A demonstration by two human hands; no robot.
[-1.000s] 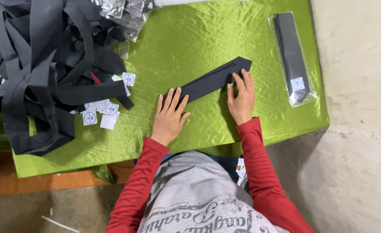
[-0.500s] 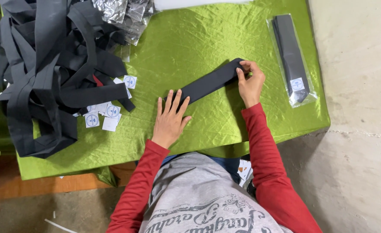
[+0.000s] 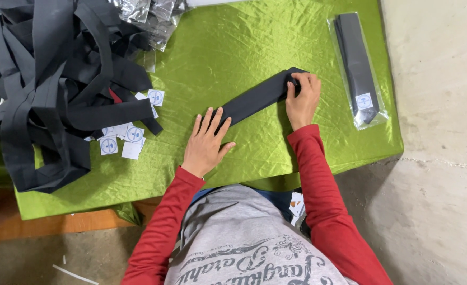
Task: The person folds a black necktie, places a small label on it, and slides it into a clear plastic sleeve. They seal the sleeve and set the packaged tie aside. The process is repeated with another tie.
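Left hand (image 3: pixel 206 142) flattens folded tie (image 3: pixel 257 97); right hand (image 3: pixel 301 97) pinches its far end

The right hand (image 3: pixel 302 99) covers the far end of the tie (image 3: pixel 254 98), and the left hand (image 3: pixel 208 140) hides its near end. The pile of ties (image 3: pixel 54 89) runs off the top and left edges. The small labels (image 3: pixel 122 138) have marks too tiny to tell.
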